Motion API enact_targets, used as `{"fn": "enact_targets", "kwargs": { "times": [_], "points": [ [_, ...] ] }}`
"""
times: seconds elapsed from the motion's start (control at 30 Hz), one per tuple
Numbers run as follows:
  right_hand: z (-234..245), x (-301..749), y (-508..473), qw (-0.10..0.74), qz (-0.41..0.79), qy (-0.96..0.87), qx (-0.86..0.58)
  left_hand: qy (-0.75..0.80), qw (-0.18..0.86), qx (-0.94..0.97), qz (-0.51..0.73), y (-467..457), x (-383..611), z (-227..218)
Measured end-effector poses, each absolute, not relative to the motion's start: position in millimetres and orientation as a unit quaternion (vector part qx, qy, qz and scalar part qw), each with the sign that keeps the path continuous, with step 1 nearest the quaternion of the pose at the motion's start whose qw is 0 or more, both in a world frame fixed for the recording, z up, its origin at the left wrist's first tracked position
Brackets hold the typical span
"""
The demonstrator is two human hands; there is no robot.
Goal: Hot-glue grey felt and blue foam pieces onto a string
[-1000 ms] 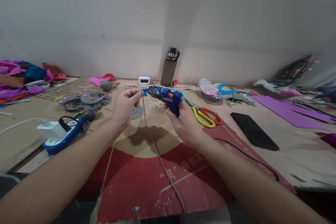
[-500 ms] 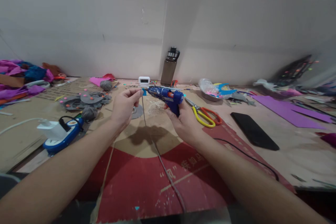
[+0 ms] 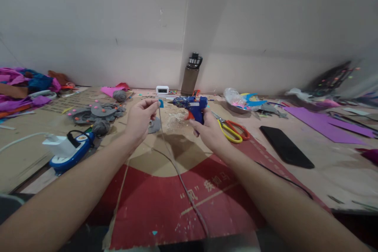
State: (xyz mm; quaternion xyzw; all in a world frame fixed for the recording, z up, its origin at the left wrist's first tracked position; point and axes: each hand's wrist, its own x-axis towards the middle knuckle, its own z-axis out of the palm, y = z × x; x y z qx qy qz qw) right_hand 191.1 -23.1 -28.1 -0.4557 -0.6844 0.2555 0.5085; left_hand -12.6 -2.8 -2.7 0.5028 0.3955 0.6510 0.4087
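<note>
In a pinch between thumb and forefinger, my left hand (image 3: 141, 120) holds the upper end of a thin grey cord (image 3: 180, 179), which trails down over the red cardboard and off the near edge. A small blue piece (image 3: 161, 103) shows right at those fingertips; whether it is fixed to the cord I cannot tell. My right hand (image 3: 206, 128) grips a blue hot glue gun (image 3: 193, 103) by its handle, a finger by the orange trigger. The nozzle points left, a short gap from the blue piece. Beneath my left hand lies a grey disc (image 3: 155, 126), partly hidden.
Scissors (image 3: 233, 130) and a black phone (image 3: 286, 146) lie to the right. At the back stand a bottle (image 3: 190, 76) and a small clock (image 3: 162, 90). Left are a blue-white power strip (image 3: 72, 153) and grey yarn pieces (image 3: 100, 113). Red cardboard (image 3: 153, 204) covers the near edge.
The glue gun has drawn back to the right, so its nozzle is now apart from the cord and blue piece. My left hand has hardly moved.
</note>
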Motion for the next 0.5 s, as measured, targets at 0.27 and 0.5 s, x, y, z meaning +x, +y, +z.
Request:
{"fn": "enact_targets", "kwargs": {
  "times": [0.27,0.5],
  "points": [
    [-55.6,211.8,18.2,0.385,0.156,-0.698,-0.583,0.442,0.202,0.641,0.594,-13.4,-8.1,0.9],
    [-14.9,177.2,-25.7,0.539,0.252,-0.646,-0.479,0.374,0.008,0.745,0.553,-25.8,-5.6,8.5]
  ]
}}
